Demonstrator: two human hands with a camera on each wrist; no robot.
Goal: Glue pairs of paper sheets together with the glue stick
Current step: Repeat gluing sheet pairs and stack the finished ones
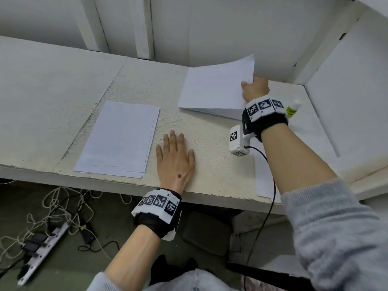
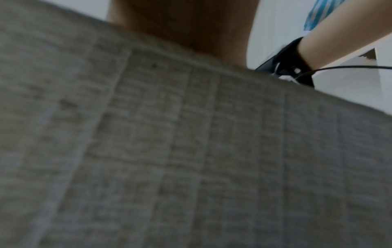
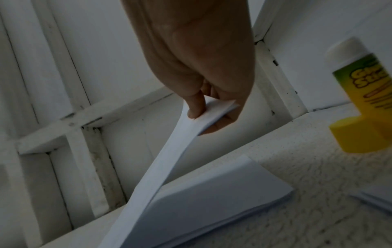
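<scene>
Lifted sheet: thin white paper sheet (image 1: 218, 85), smooth and bowed, its right edge raised off the right-hand white paper stack (image 3: 212, 201) at the table's back right.
Right hand: right hand (image 1: 255, 89) reached forward, thumb (image 3: 196, 105) and fingers pinching that edge.
Glue stick: yellow-green glue stick with white cap (image 1: 293, 108) stood upright, just right of that wrist.
Left hand: left hand (image 1: 175, 158) lay flat, fingers straight, on the rough off-white table (image 1: 52, 101).
Left stack: flat white paper stack (image 1: 119, 139) beside it.
</scene>
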